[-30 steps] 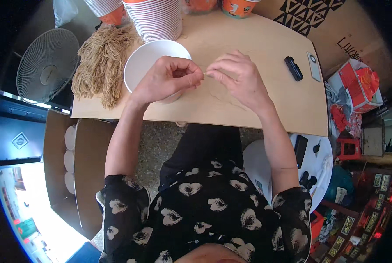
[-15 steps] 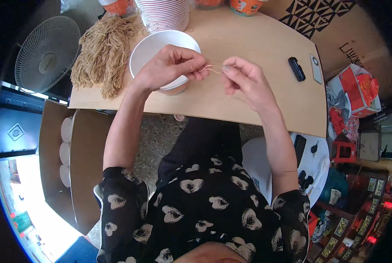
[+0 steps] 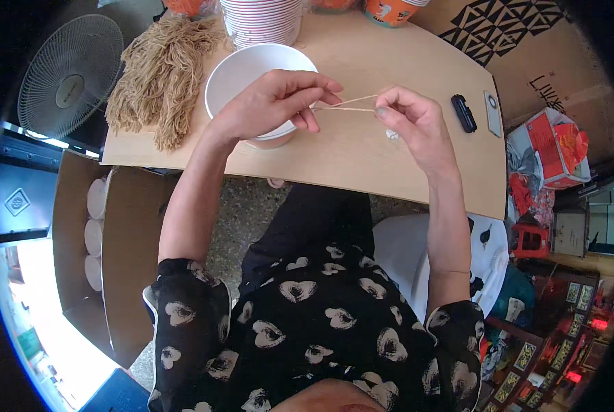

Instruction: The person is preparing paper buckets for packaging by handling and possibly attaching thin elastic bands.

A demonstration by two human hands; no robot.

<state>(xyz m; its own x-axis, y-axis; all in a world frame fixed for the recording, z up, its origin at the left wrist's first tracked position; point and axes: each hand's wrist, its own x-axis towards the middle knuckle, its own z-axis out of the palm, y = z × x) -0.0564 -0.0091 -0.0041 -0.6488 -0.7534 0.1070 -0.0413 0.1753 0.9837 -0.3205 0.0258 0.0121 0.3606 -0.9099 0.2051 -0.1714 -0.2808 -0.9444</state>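
Observation:
A thin tan string (image 3: 351,109) runs between my hands in two strands, drawn out over the table (image 3: 348,158). My left hand (image 3: 272,103) holds the left end among its bent fingers, partly over a white paper bucket (image 3: 231,75). At the other end, my right hand (image 3: 416,123) pinches the string between thumb and fingertips. A small white bit (image 3: 391,134) shows just below the right fingers. To the left of the bucket lies a thick bundle of tan strings (image 3: 159,75).
A tall stack of white paper buckets (image 3: 262,24) stands behind the open bucket. Orange patterned tubs (image 3: 388,12) are at the far edge. A black case (image 3: 464,113) lies at right. A fan (image 3: 70,86) and an open carton (image 3: 132,254) flank the table's left.
My right hand has moved right, pulling the string longer between the hands. The left fingers have spread a little. The whole view has shifted slightly.

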